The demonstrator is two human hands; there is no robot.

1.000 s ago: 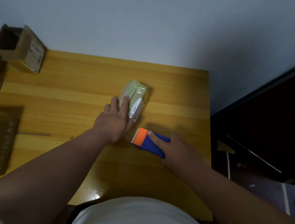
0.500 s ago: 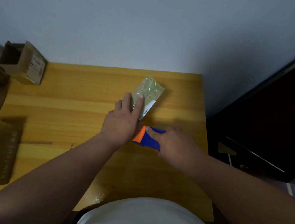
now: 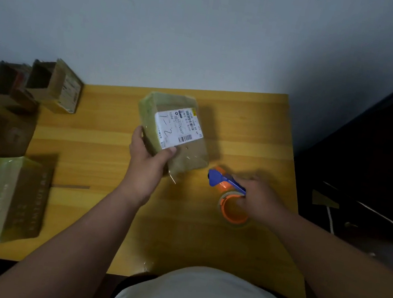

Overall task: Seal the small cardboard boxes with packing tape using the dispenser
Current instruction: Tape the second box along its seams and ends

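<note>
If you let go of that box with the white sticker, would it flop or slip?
The box probably stays stiff: its cardboard edges look straight in the left hand. One hand lifts it, so it's likely light. Its shiny tape wrap may be a bit slippery.

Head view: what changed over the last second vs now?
The left hand went from pressing flat on the small box to gripping it and tipping it up, label face now showing. The right hand pulled the tape dispenser away to the right, orange roll now visible. Boxes at the table's left edge stayed put.
</note>
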